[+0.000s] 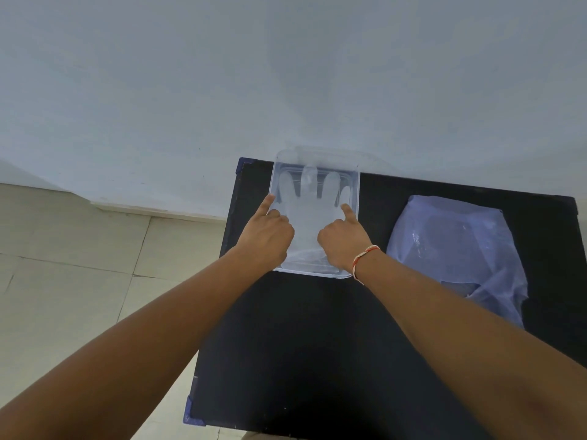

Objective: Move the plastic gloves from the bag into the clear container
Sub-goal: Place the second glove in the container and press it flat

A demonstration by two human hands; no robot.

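A clear rectangular container [355, 185] sits at the far left of a black table [317, 344]. A see-through plastic glove [306, 214] lies flat inside it, fingers pointing away from me. My left hand [266, 235] rests at the container's left side, index finger stretched out onto the left rim, other fingers curled. My right hand [344, 241] is over the glove's right side, index finger pressing near the glove's thumb, other fingers curled. A pale blue plastic bag [460, 255] lies to the right, crumpled, with more plastic dimly visible inside.
The table stands against a pale wall [286, 74]. A tiled floor [79, 265] lies to the left, below the table's left edge. A red and white thread band is on my right wrist [365, 257].
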